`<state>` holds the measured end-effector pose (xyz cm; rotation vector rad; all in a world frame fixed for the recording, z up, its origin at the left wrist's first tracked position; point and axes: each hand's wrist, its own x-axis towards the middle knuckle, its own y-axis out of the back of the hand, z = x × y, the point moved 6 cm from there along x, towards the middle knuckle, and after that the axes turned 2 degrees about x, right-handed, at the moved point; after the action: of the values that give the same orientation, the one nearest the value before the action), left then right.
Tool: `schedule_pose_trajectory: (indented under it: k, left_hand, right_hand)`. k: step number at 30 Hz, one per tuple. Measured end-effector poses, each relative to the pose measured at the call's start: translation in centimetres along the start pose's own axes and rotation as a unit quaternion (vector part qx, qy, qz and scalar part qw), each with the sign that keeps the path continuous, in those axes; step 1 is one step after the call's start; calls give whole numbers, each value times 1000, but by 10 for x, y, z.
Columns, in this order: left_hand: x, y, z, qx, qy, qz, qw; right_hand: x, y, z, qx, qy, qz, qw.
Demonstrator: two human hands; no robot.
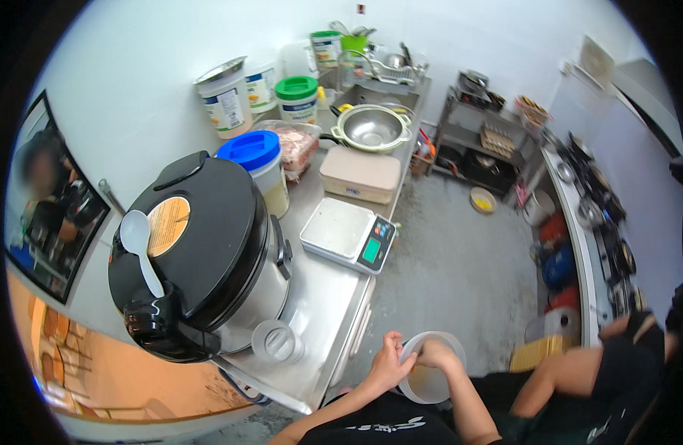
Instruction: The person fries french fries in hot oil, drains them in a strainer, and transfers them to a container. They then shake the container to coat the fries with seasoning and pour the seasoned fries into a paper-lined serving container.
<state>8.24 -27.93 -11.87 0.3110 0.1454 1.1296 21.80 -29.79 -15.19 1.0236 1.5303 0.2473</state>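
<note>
Low in the head view, a translucent plastic container (436,384) is held close against my dark shirt, with something yellowish at its bottom. My left hand (390,362) grips the container's rim on its left side. My right hand (437,355) reaches inside over the top edge, its fingers hidden from sight. A digital kitchen scale (341,233) with a lit display stands on the steel worktop (324,311) ahead. Nearer the worktop's corner, a clear plastic cup (275,340) rests beside a large black-lidded rice cooker (208,222), which carries a pale plastic spoon (135,233) on top.
A beige lidded box (359,173), a steel bowl (373,129), a blue-lidded container (258,158) and bagged meat (291,142) line the worktop. Another person's arm (558,378) is close on the right, before a counter with pans. A bowl (483,200) sits on the floor.
</note>
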Motion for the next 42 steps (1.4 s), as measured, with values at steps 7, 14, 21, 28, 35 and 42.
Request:
schedule_pose_trajectory:
  k: [7,14,21,28,35,42]
  left_hand:
    - [122,-13,22,-68,-10,121,990]
    - [238,106,140,-204,-89,278,935]
    - [288,314,233,-261,-174,424,850]
    - [271,557,209,-146,-171,542,810]
    - [263,643,141,-154,-99,723,666]
    - [278,693,93,-65,9,756,652]
  right_hand:
    - [-64,213,44,289,134,309,896]
    - [-151,297,29,636,559,263,463]
    - [-181,353,-6,422,831,13,361]
    - [-132,402,-20,383,886,-72,252]
    - [-66,458,-73,396,876,-135,242]
    - [35,495,-101,466,783,-197,362]
